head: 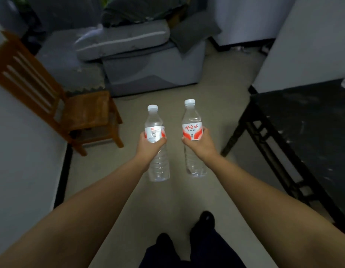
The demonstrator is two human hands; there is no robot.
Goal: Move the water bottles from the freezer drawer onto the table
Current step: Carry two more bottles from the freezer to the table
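My left hand (148,145) grips one water bottle (156,144) at its label; my right hand (201,144) grips a second bottle (193,132) likewise, both upright above bare floor (167,200). Dark table (303,128) stands to the right, wooden chair (57,105) left, grey sofa (138,60) ahead.

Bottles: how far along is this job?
Midway. Done: two bottles are out of the freezer, which is out of view. In hand: the left hand grips one bottle, the right hand the other bottle, both upright. Left: setting them on the dark table at right.
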